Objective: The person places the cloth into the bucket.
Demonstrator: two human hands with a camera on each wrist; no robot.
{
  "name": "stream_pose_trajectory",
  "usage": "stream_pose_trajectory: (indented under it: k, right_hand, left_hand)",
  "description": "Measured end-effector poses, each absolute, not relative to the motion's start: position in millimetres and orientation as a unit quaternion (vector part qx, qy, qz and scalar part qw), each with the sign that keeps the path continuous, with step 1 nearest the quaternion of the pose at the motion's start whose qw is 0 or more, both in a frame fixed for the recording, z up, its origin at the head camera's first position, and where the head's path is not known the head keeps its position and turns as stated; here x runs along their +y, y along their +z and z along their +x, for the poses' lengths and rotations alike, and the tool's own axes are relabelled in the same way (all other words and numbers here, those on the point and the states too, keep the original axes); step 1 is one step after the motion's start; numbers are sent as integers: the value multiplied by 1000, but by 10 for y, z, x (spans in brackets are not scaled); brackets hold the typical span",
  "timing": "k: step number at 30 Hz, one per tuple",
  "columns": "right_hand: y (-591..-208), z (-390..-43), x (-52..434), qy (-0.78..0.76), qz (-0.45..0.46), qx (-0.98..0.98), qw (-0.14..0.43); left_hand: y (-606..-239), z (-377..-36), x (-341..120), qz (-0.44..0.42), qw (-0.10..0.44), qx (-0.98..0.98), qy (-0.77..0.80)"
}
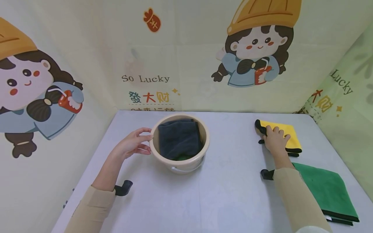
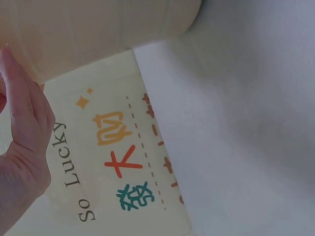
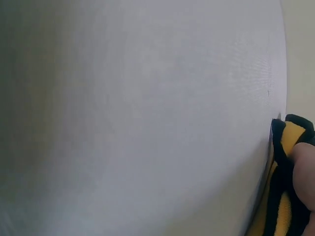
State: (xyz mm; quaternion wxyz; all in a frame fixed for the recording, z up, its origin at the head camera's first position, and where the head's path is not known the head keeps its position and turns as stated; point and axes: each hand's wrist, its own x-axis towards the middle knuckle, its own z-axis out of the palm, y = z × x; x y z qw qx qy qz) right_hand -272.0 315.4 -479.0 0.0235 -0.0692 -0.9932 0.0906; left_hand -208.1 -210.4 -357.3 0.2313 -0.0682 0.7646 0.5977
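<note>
Left hand sits at the left side of a beige bucket, fingers loosely spread, fingertips touching the rim, nothing gripped. In the left wrist view the left hand's fingers lie flat against the bucket wall. Inside the bucket, right of that hand, a folded dark grey cloth with a bit of green under it.

Right hand rests palm down on the near left part of a folded yellow cloth with black edging; fingers bent onto the fabric. Whether it pinches the cloth or only presses it, cannot tell. Right wrist view shows only a fingertip against the yellow-and-black edge.

Behind that hand, beside the forearm, a green cloth with black trim lies flat, near the table's right edge.

Surface: pale grey-white tabletop, matte, bucket well apart from both cloths. Room: cream backdrop walls on three sides, printed with cartoon girls in orange hats, "So Lucky" lettering and coloured characters. Both sleeves beige.
</note>
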Motion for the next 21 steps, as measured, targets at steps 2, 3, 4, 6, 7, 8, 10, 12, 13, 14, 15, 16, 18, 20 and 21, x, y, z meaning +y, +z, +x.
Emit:
stream_pose_trajectory:
  k: [2, 3, 4, 6, 7, 8, 10, 12, 13, 14, 15, 16, 18, 20, 21]
  right_hand:
    - [-4783, -2712, 3145, 90, -74, -993, 35]
    - [-4774, -2706, 3139, 89, -78, -992, 43]
    - [-4766, -2701, 3136, 92, -80, -991, 54]
    - [-4732, -2686, 3119, 101, -83, -989, 76]
    - [-4710, -2682, 3110, 107, -83, -987, 88]
    - [-4687, -2679, 3098, 113, -84, -985, 100]
    - [-4640, -2675, 3073, 123, -84, -981, 123]
    - [-4586, -2676, 3039, 128, -82, -978, 140]
    - [-4564, -2678, 3024, 130, -80, -977, 147]
    - [-4541, -2678, 3006, 130, -77, -976, 154]
    - [-4517, -2679, 2988, 131, -75, -975, 160]
    - [-4493, -2681, 2970, 131, -72, -975, 167]
    - [-4442, -2687, 2928, 136, -63, -972, 183]
    - [-4380, -2693, 2877, 139, -57, -968, 201]
    - [-4346, -2696, 2848, 140, -54, -966, 211]
  left_hand:
    - [-3573, -2082, -2111, -64, 232, 764, 599]
    - [-3571, -2080, -2114, -62, 233, 763, 600]
    - [-3571, -2079, -2115, -62, 233, 762, 601]
    - [-3568, -2080, -2118, -62, 234, 762, 601]
    - [-3566, -2079, -2120, -61, 235, 761, 601]
    - [-3564, -2078, -2120, -61, 236, 760, 602]
    - [-3561, -2080, -2117, -63, 237, 760, 603]
    - [-3554, -2076, -2112, -64, 237, 760, 602]
    - [-3552, -2075, -2109, -65, 237, 759, 602]
    - [-3552, -2075, -2107, -66, 237, 760, 602]
    - [-3551, -2074, -2105, -67, 237, 760, 601]
    - [-3551, -2073, -2106, -67, 237, 761, 601]
    - [-3549, -2072, -2107, -69, 237, 762, 599]
    - [-3545, -2069, -2108, -65, 236, 762, 599]
    - [-3544, -2069, -2110, -64, 236, 762, 599]
